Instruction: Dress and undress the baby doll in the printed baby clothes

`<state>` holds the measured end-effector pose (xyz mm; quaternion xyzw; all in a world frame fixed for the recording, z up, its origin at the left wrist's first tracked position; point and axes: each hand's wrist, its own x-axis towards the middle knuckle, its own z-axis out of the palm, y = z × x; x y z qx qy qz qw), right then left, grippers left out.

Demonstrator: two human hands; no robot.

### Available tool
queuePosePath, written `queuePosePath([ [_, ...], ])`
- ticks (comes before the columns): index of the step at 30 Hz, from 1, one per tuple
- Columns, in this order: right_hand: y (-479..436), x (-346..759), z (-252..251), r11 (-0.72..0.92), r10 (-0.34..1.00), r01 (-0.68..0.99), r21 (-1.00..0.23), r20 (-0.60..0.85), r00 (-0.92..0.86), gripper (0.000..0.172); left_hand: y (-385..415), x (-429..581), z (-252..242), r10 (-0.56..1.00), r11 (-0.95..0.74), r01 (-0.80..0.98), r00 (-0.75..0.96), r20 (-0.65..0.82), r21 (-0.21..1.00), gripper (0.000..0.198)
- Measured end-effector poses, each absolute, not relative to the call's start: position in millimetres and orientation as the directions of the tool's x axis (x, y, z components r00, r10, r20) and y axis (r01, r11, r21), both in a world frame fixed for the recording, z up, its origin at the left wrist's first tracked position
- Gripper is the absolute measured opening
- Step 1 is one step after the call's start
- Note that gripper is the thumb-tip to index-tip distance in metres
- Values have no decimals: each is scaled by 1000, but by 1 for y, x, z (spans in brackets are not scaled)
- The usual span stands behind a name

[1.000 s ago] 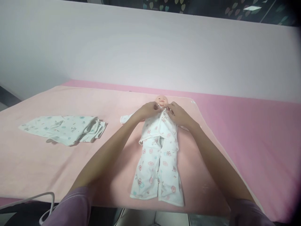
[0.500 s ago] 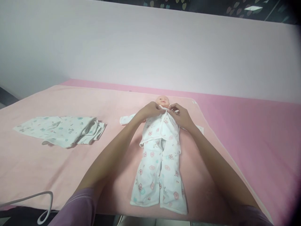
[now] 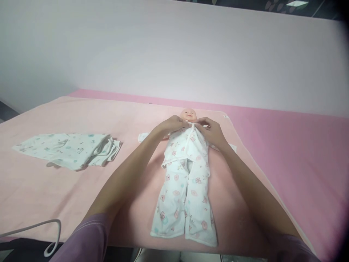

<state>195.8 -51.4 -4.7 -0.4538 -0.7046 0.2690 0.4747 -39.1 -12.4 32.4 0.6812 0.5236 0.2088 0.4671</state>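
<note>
A baby doll (image 3: 188, 114) lies on its back, head toward the wall, in a white printed top (image 3: 185, 147) and matching trousers (image 3: 177, 200). At the doll's neck, my left hand (image 3: 174, 124) pinches the collar edge of the top from the left. Opposite it, my right hand (image 3: 212, 131) grips the front edge of the top near the collar, fingers bent and closed. My two hands are close together just under the doll's chin. The doll's sleeves stretch out to either side, partly hidden behind my forearms. Any fastener between my fingers is too small to make out.
Folded white printed cloth (image 3: 68, 149) lies to the left on the pink mat (image 3: 131, 112). A white cable (image 3: 54, 233) loops over the near left edge. Behind the table rises a pale wall (image 3: 174, 54); a darker pink surface (image 3: 300, 153) extends to the right.
Both hands stay at the collar, with the gathered edge slightly raised between them. The whole view has shifted a little; doll and cloth keep their places.
</note>
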Motion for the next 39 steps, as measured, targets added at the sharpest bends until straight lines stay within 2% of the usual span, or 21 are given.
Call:
queuePosePath([
  [5, -54, 191, -2, 455, 890, 300, -839, 437, -127, 31, -19, -36, 32, 917, 10, 479, 347, -199, 878, 39],
  [9, -57, 189, 0, 383, 922, 283, -879, 384, -56, 34, -18, -37, 29, 922, 12, 485, 332, -197, 874, 43],
  [11, -58, 192, 2, 356, 932, 297, -886, 358, -48, 31, -17, -38, 28, 923, 11, 492, 330, -198, 871, 44],
  [17, -64, 202, 11, 354, 935, 423, -834, 312, -168, 15, -13, -37, 27, 923, -10, 508, 337, -188, 861, 37],
  [26, -58, 190, -1, 412, 907, 415, -811, 410, -100, 13, -16, -35, 23, 931, -26, 472, 333, -151, 881, 28],
  [32, -56, 191, -3, 459, 883, 448, -768, 451, -131, 14, -20, -32, 23, 921, -73, 415, 377, -98, 907, 42],
  [36, -53, 190, -8, 467, 876, 442, -766, 471, -109, 11, -23, -23, 20, 937, -143, 413, 350, -12, 900, 40],
  [39, -50, 192, -14, 456, 884, 404, -793, 457, -100, 16, -23, -18, 16, 949, -168, 388, 314, 42, 906, 35],
])
